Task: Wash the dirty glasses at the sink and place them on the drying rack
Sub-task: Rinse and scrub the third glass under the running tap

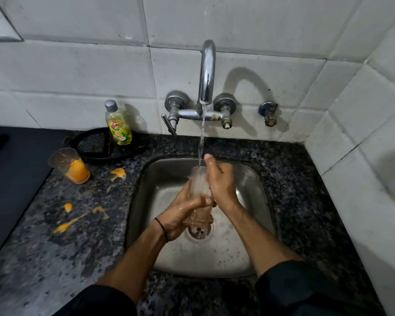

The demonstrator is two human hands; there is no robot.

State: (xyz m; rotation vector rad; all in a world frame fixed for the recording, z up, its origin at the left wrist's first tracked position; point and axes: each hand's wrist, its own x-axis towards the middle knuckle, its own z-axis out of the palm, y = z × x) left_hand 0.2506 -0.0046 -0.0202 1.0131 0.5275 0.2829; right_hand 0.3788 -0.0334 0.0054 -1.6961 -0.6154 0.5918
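Observation:
A tall clear glass [200, 185] stands tilted over the steel sink [144, 179], its mouth under the running stream from the tap [206, 71]. My left hand [180, 215] wraps around the glass's lower half. My right hand [219, 181] presses against its upper right side, thumb up at the rim. Both hands are wet. On the counter at the left stands a second glass [70, 166], dirty with orange residue at its bottom.
A yellow dish-soap bottle [118, 123] stands on a black ring stand [89, 151] behind the sink's left corner. Orange spills [67, 224] streak the dark granite counter. A black stove [7, 179] lies at far left. Tiled walls close in behind and on the right.

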